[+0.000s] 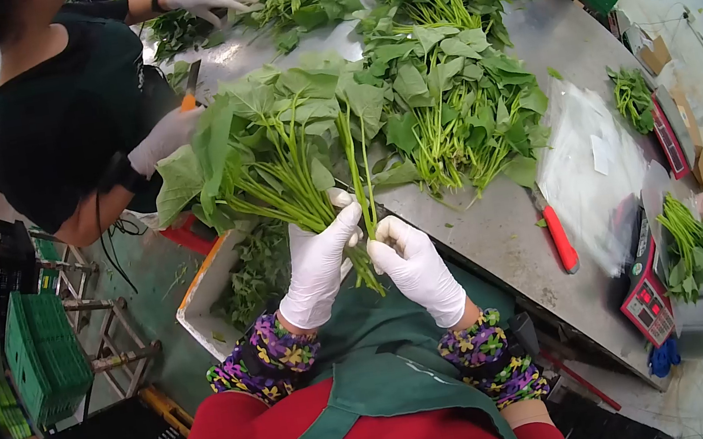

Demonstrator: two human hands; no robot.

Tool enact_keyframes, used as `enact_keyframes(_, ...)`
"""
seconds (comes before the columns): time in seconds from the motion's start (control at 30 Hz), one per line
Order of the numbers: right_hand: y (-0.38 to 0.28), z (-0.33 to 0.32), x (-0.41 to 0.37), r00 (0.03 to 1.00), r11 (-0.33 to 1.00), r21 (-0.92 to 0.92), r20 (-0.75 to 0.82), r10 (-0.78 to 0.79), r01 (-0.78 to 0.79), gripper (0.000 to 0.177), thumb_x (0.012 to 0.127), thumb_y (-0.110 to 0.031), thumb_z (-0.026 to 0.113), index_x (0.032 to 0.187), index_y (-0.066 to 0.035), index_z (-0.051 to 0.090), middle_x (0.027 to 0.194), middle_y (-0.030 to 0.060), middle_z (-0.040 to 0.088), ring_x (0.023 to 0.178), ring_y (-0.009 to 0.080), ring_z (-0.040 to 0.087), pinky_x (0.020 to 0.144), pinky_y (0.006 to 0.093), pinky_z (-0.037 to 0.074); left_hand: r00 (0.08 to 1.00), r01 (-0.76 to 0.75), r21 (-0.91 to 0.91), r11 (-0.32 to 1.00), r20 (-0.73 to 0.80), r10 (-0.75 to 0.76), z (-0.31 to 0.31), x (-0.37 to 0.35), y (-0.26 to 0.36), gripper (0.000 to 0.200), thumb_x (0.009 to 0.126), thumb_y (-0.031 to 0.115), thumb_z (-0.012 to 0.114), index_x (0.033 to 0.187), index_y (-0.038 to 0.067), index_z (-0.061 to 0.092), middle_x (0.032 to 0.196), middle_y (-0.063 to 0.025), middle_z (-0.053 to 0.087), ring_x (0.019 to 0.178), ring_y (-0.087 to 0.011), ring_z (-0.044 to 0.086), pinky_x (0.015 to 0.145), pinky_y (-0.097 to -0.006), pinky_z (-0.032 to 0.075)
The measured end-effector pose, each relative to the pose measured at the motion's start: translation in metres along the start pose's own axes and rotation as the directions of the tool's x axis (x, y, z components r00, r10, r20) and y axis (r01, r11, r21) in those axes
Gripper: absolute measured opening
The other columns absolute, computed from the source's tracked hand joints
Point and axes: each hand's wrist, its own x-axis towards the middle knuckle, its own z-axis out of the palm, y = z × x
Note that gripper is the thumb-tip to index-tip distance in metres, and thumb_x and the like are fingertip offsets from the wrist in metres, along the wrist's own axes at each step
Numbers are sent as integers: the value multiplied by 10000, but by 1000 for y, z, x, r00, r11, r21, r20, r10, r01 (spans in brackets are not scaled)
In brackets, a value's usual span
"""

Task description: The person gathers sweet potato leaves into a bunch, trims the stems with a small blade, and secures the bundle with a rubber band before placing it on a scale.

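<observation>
My left hand (320, 264), in a white glove, grips the stems of a big bunch of leafy greens (269, 146) that fans up and to the left. My right hand (416, 266), also gloved, pinches a single long green stem (358, 174) that stands upright beside the bunch. Both hands meet just off the near edge of the steel table (497, 235). I wear flowered sleeve covers and a green apron over red.
Heaps of loose greens (450, 89) cover the table. A red-handled knife (559, 237) lies beside clear plastic bags (590, 159). Scales (650, 294) carry greens at right. A co-worker in black holds an orange-handled knife (189, 88) at left. A white crate (227, 295) of trimmings sits below.
</observation>
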Motion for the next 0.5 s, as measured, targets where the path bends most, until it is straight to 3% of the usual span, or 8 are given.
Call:
enact_keyframes(0.1, 0, 2, 0, 1000, 1000, -20, -3, 11, -11, 128, 882, -131, 581, 825, -37, 516, 673, -44, 463, 590, 21, 400, 521, 204, 358, 999, -47, 31, 998, 20, 46, 0, 0, -2, 166, 825, 41, 671, 946, 59, 559, 789, -18, 565, 587, -85, 489, 530, -205, 386)
enact_keyframes(0.23, -8, 3, -4, 999, 994, -102, -20, -39, 37, 124, 871, -129, 586, 823, -35, 521, 652, -15, 487, 569, 47, 441, 515, 233, 389, 984, 29, 153, 988, -178, -1, 0, 10, 1, 162, 891, 131, 632, 1004, 29, 573, 768, -14, 567, 545, -62, 461, 506, -222, 403)
enact_keyframes(0.3, -5, 2, -4, 990, 953, -280, -47, -129, 111, 112, 851, -120, 598, 831, -33, 531, 645, 29, 523, 549, 100, 493, 529, 264, 426, 992, -28, 97, 995, -122, 40, -8, 16, 3, 282, 922, 227, 605, 1096, 7, 574, 897, -77, 658, 526, -54, 450, 501, -217, 420)
enact_keyframes(0.37, -4, 0, -4, 991, 932, -344, -12, -132, 120, 114, 841, -123, 612, 843, -34, 542, 657, 47, 542, 548, 128, 514, 536, 275, 438, 999, 43, 56, 997, -27, -42, -14, 18, 6, 296, 917, 220, 611, 1116, 6, 565, 942, -101, 667, 533, -56, 460, 514, -219, 432)
enact_keyframes(0.5, -1, -3, -4, 989, 888, -441, 1, -147, 132, 130, 825, -142, 649, 882, -48, 580, 703, 61, 590, 557, 164, 563, 552, 290, 460, 999, 49, -33, 998, 6, -49, -13, 17, 11, 338, 896, 182, 637, 1162, -6, 548, 918, -70, 657, 535, -64, 486, 463, -249, 471)
